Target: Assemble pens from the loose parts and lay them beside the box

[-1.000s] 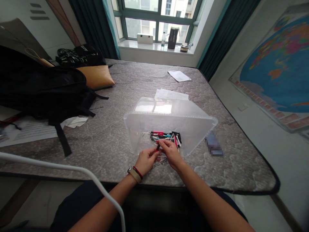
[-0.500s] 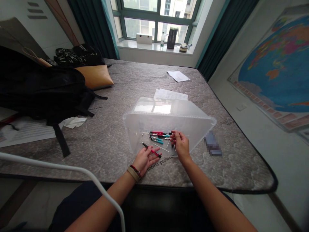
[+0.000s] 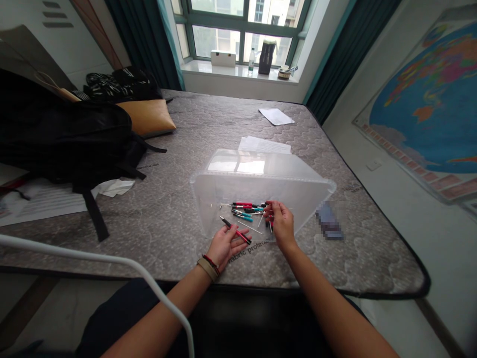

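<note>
Mattress [image 3: 208,119] beneath fingers. Clear bin [image 3: 257,188] around right fingers. Left hand [image 3: 223,243] palm up; right hand [image 3: 281,223] curled, cannot tell if grasping. Pen pile [image 3: 244,216] just left of right fingertips. Red-and-black pen [image 3: 243,237] across left fingers, held under thumb.

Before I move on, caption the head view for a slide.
Left hand holding a red-and-black pen, right hand beside loose pens in a translucent plastic bin.
</note>
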The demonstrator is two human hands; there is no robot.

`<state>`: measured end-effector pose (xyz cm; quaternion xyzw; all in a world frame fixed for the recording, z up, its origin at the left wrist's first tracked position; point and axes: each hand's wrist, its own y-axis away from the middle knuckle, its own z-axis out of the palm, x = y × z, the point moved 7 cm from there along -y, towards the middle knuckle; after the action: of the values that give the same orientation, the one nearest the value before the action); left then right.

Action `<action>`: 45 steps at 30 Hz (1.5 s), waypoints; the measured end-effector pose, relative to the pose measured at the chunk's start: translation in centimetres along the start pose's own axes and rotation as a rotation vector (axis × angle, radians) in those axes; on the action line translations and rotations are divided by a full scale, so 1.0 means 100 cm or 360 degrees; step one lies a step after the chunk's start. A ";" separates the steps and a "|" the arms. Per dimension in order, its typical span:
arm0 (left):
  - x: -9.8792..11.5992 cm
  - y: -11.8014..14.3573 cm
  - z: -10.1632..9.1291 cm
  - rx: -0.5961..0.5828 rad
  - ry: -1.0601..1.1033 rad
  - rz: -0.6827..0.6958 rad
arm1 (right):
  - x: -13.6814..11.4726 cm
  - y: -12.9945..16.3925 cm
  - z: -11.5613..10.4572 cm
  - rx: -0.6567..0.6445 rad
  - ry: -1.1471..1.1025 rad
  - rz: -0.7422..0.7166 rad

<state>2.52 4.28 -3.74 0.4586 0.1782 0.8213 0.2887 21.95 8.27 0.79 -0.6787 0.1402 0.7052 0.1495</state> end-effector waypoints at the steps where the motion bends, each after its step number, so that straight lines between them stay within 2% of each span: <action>1: 0.000 -0.001 -0.001 0.0024 -0.0108 0.0057 | -0.003 0.000 -0.002 0.0036 0.0000 -0.0029; 6: 0.007 -0.004 -0.004 0.0087 -0.0522 0.0468 | -0.009 -0.002 -0.011 0.0171 -0.0028 -0.0093; 10: 0.010 -0.002 -0.002 0.0082 -0.0536 0.0497 | 0.002 -0.007 -0.014 0.0163 0.0213 -0.0096; 12: 0.012 0.000 -0.001 0.0090 -0.0512 0.0450 | 0.006 -0.009 -0.010 0.0083 0.0541 -0.0151; 16: 0.014 0.003 0.003 0.0092 -0.0604 0.0407 | 0.014 -0.003 0.007 -0.0273 0.1305 -0.0273; 18: 0.014 0.004 0.004 0.0082 -0.0651 0.0405 | 0.018 0.002 0.013 -0.0390 0.1531 -0.0283; 21: 0.013 0.003 0.004 0.0057 -0.0687 0.0417 | 0.020 0.006 0.017 -0.0429 0.1697 -0.0300; 32: 0.011 0.002 0.003 0.0089 -0.0630 0.0324 | 0.024 -0.001 0.032 -0.0501 0.2046 -0.0385; 38: 0.006 0.001 0.005 0.0059 -0.0592 0.0280 | 0.027 0.003 0.041 -0.0458 0.2077 -0.0463; 42: 0.007 0.002 0.005 0.0078 -0.0575 0.0323 | 0.029 0.002 0.047 -0.0445 0.2086 -0.0458; 45: 0.010 0.000 0.001 0.0107 -0.0484 0.0337 | 0.022 0.000 0.042 -0.0390 0.1933 -0.0460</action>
<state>2.24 4.88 -3.02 0.6031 0.1104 0.7619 0.2088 18.03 10.03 -1.26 -0.9819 0.0254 0.1782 0.0582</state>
